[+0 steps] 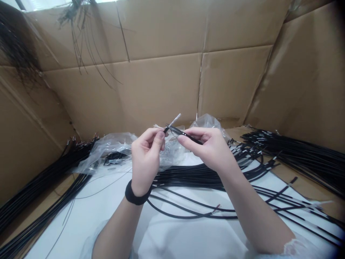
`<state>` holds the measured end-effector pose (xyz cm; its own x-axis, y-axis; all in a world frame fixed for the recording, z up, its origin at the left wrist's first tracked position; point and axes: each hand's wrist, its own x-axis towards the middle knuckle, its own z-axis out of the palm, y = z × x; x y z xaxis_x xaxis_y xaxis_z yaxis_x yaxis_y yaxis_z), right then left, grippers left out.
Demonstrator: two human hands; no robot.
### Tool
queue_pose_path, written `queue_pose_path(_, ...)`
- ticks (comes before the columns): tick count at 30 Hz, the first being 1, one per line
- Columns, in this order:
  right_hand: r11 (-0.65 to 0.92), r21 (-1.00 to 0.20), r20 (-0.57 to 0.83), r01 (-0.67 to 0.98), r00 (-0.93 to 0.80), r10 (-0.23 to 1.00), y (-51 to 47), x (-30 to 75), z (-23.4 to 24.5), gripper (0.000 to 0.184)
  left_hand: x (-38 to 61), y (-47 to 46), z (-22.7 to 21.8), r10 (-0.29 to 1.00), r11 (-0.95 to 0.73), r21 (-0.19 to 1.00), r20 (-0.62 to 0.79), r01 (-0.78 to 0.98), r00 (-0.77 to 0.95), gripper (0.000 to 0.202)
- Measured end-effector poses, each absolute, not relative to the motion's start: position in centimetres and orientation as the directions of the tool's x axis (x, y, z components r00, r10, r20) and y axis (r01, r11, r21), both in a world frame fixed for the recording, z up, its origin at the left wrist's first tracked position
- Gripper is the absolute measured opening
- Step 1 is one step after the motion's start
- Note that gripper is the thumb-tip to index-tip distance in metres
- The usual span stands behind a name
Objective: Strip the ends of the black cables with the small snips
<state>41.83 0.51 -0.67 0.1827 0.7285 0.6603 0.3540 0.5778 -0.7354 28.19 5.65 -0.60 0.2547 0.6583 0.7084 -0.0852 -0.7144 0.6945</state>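
Note:
My left hand is curled, thumb and fingers pinching the end of a thin black cable whose stripped silvery tip points up and to the right. A black band sits on that wrist. My right hand is closed on a slim black tool, like tweezers, whose tip meets the cable end between the two hands. Both hands hover above a bundle of black cables lying on the white surface.
Crumpled clear plastic bags lie behind my hands. More black cable bundles lie at the left and right. Brown cardboard walls enclose the work area on three sides. Loose wires hang at top left.

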Motion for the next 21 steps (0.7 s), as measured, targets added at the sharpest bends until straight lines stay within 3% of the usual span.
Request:
queue_pose_path(7, 0.608, -0.691, 0.704, 0.39, 0.171, 0.69, 0.1, 42.1, -0.6, 0.024, 27.6, 5.6, 0.2, 0.739, -0.239, 0.924, 0.373, -0.299, 0.561, 0.022)
queue_pose_path(13, 0.574, -0.649, 0.718, 0.5, 0.15, 0.68, -0.3, 42.5, -0.6, 0.027, 27.3, 5.8, 0.5, 0.567, 0.215, 0.893, 0.215, -0.394, 0.796, 0.021)
queue_pose_path(16, 0.554, -0.645, 0.692, 0.526, 0.095, 0.716, -0.4, 43.2, -0.4, 0.028, 27.2, 5.9, 0.6, 0.574, 0.25, 0.871, 0.219, -0.423, 0.789, 0.023)
queue_pose_path(21, 0.503, -0.674, 0.642, 0.541, 0.093, 0.761, -0.4, 44.2, -0.2, 0.028, 27.0, 6.2, 0.6, 0.656, 0.164, 0.878, 0.242, -0.449, 0.714, 0.02)
